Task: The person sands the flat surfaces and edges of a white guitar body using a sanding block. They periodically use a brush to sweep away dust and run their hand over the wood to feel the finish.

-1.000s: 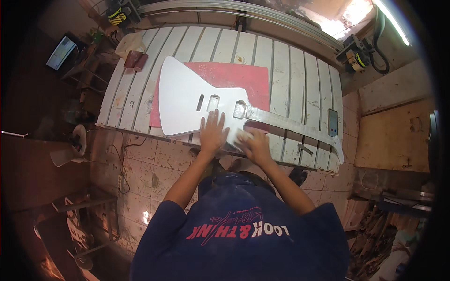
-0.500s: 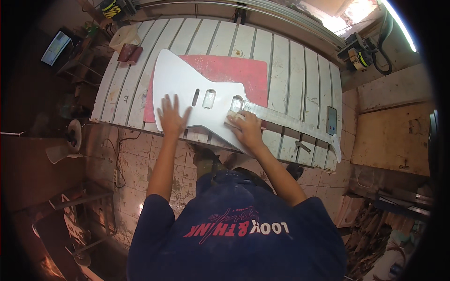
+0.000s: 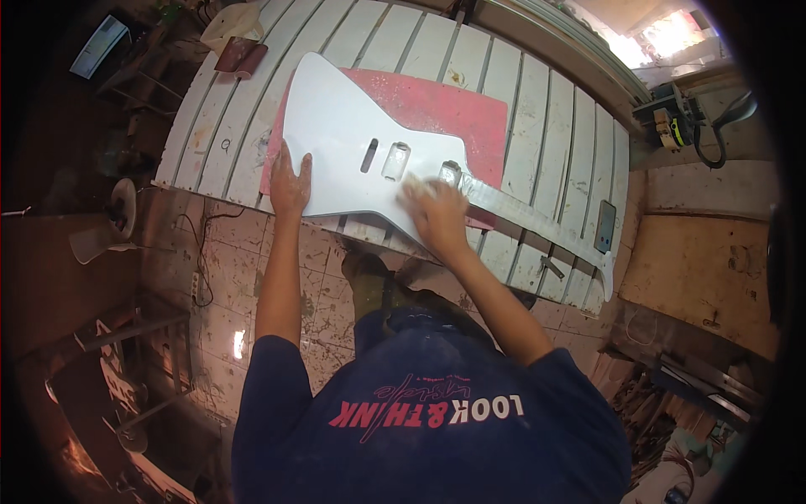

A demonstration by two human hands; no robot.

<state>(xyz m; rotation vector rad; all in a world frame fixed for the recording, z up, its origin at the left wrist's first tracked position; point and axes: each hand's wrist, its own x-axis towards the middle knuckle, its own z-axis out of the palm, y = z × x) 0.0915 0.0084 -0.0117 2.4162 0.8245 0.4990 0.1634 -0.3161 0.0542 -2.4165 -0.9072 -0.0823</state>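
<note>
A white, angular electric guitar body (image 3: pixel 336 126) with its neck (image 3: pixel 537 222) attached lies flat on a red mat (image 3: pixel 478 109). Several cut-outs pierce its face. My left hand (image 3: pixel 291 183) grips the body's near left edge, thumb on the face and fingers along the rim. On the lower face, near the pickup cut-outs, my right hand (image 3: pixel 438 217) presses a small pale sanding block (image 3: pixel 410 190). Motion blurs its fingers, and the block is mostly hidden beneath them.
The slatted white table (image 3: pixel 243 126) carries a brown sheet roll (image 3: pixel 242 55) and a pale bag (image 3: pixel 231 25) at far left. A phone (image 3: pixel 605 225) and a small metal piece (image 3: pixel 552 266) lie by the neck. A fan (image 3: pixel 122 207) stands left.
My left hand has gone from lying spread on the guitar's face to holding its left edge. My right hand has slid the block leftward over the body. The view has shifted slightly.
</note>
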